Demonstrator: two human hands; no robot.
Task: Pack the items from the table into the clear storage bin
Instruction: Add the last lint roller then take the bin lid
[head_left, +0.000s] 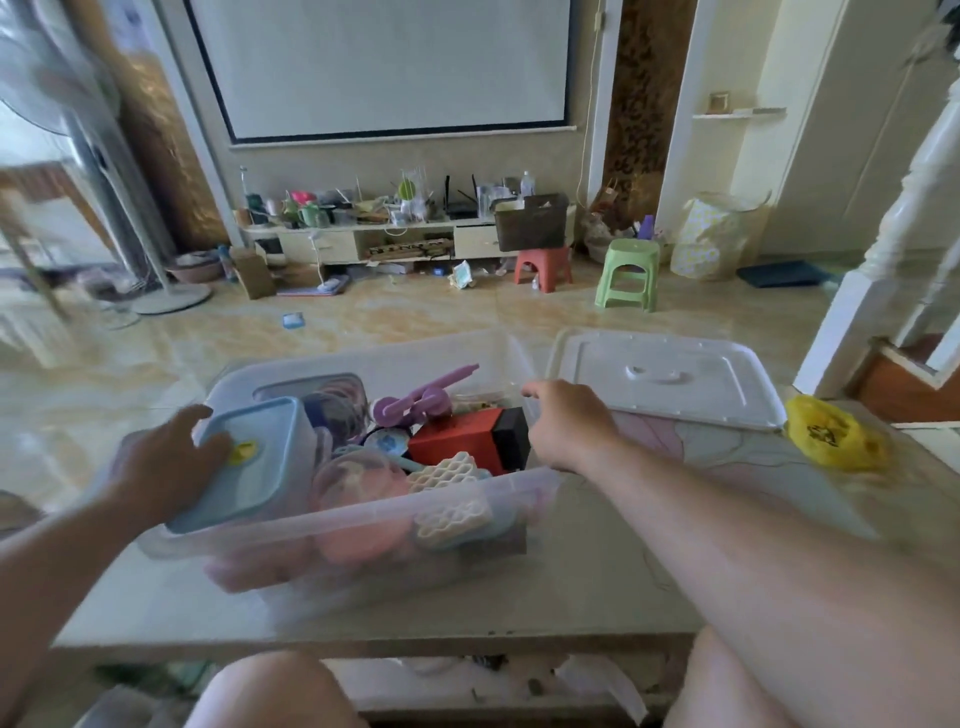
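At far left, left hand (166, 457) laid over the lid of a pale blue lidded box (247, 462), fingers curved round its far edge, the grip holding it at the left end of the clear storage bin (363, 525), seemingly sitting higher than the rest. Just right of that, packed inside: a pink round thing, a white honeycomb piece (449, 493), purple plastic tools (421, 402), a red and black box (470, 439). Further right, right hand (563, 421) over the bin's right rim, fingers loosely bent; grip contents hard to tell, probably nothing. Beyond, bin lid (670, 379) flat on the desk (597, 582), then a yellow bag (831, 434) not yet packed. Likely trouble: blue box riding too high for the lid to seat; bin near the desk's front edge, apt to slide if pushed.
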